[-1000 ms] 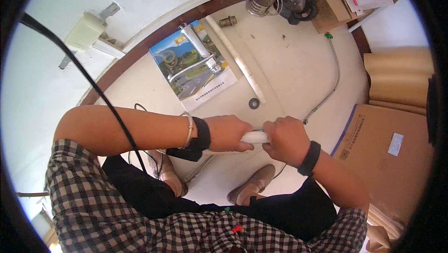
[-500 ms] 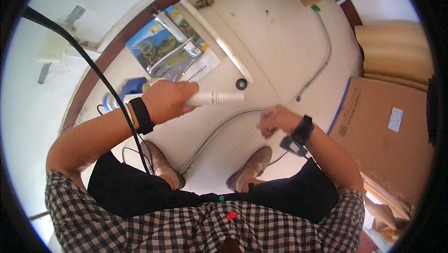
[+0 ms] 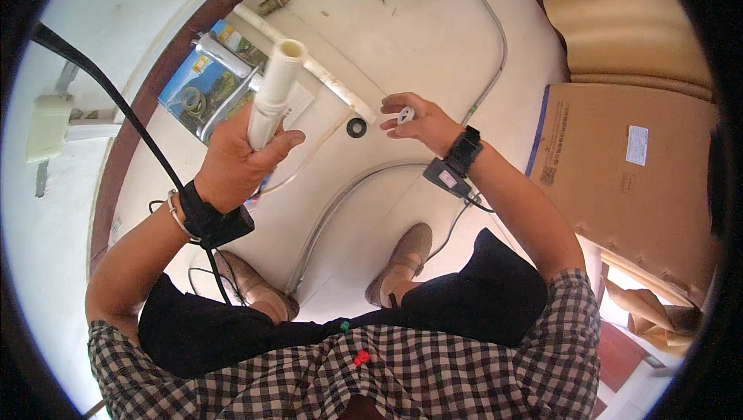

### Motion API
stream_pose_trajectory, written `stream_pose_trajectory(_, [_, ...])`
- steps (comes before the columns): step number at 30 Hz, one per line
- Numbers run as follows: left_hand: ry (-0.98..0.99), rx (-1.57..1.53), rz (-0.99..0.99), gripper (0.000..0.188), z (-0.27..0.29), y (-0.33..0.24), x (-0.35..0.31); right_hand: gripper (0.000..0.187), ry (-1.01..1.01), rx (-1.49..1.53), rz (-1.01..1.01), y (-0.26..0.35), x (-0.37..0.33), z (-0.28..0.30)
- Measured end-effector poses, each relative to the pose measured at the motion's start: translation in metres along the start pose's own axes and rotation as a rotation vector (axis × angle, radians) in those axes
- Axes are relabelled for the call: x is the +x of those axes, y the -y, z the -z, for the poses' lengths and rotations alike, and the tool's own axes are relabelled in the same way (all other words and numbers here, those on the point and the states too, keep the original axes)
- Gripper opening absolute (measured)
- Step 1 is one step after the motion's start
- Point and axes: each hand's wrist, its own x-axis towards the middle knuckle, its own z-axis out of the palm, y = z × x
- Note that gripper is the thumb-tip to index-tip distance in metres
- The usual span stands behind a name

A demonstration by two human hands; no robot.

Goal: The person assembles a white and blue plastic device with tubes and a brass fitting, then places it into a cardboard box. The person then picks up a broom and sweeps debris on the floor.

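My left hand (image 3: 246, 158) is closed around a white plastic pipe (image 3: 272, 95) with a threaded upper end. Its round open mouth tilts up and away from me. To the right, and apart from the pipe, my right hand (image 3: 422, 122) holds a small white ring (image 3: 405, 115) in its bent fingers. A black rubber washer (image 3: 356, 127) lies on the floor between the two hands. Just beyond it rests a longer white pipe (image 3: 329, 82). Behind my left hand, a chrome faucet (image 3: 224, 56) lies on a colourful printed sheet (image 3: 179, 89), partly hidden by the hand and pipe.
A grey flexible hose (image 3: 340, 199) curves across the floor near my feet. Another thin hose (image 3: 499, 41) with a green end lies at the far right. A large cardboard box (image 3: 596, 164) stands on the right. A black cable (image 3: 124, 95) hangs on the left.
My left hand has turned the pipe from lying sideways to pointing up and away. My right hand has moved up and left, and a white ring now shows in its fingers. The view has shifted.
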Motion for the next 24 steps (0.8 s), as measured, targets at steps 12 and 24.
stream_pose_trajectory(12, [0.154,-0.202,-0.367,0.021,-0.019,-0.008,0.016,0.065,-0.031,-0.143,0.048,-0.051,0.011,0.034])
stream_pose_trajectory(24, [0.169,0.072,-0.325,0.025,-0.018,-0.012,0.033,0.035,-0.359,-0.160,0.345,0.005,0.001,0.044])
